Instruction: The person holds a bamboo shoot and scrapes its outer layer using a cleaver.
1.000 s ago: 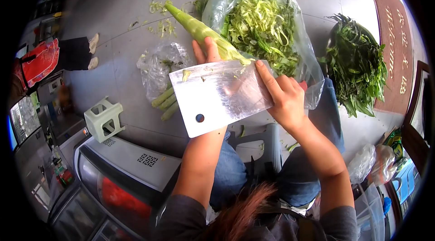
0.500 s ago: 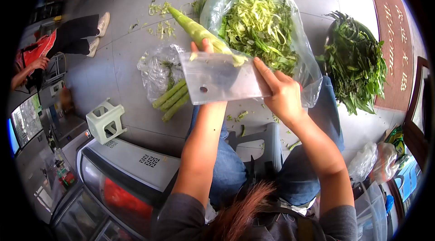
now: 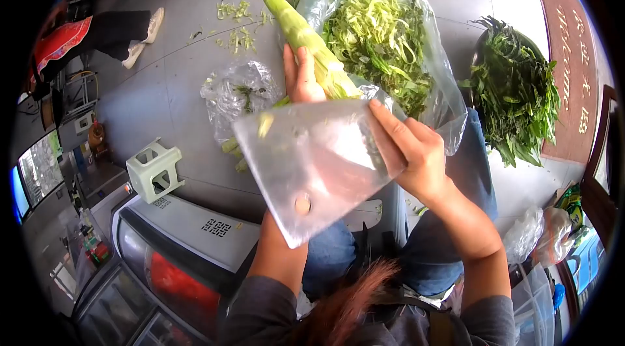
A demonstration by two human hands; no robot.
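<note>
My left hand (image 3: 303, 79) grips a pale green celtuce stem (image 3: 306, 40), its narrow end pointing up and away. With my right hand (image 3: 420, 154) I hold a broad cleaver (image 3: 319, 157), forefinger laid along the blade. The blade lies flat to the view in front of my left forearm, just below the celtuce's thick end; from here I cannot tell if they touch. A scrap of peel (image 3: 265, 124) clings to the metal. Beyond my hands, a clear plastic bag (image 3: 436, 66) is heaped with peelings and leaves (image 3: 371, 33). More green stems (image 3: 231, 145) lie mostly hidden behind the cleaver.
A basin of dark leaves (image 3: 514, 85) stands at right beside a brown welcome mat (image 3: 573, 66). Crumpled plastic (image 3: 237, 89) and scraps (image 3: 237, 40) lie on the tiles. A small stool (image 3: 155, 170) and a display cooler (image 3: 176, 248) are at left. Another person's legs (image 3: 124, 33) show upper left.
The cleaver has come down and toward me, its face turning to the camera and now covering the spare stems. The celtuce has shifted slightly right and stands steeper.
</note>
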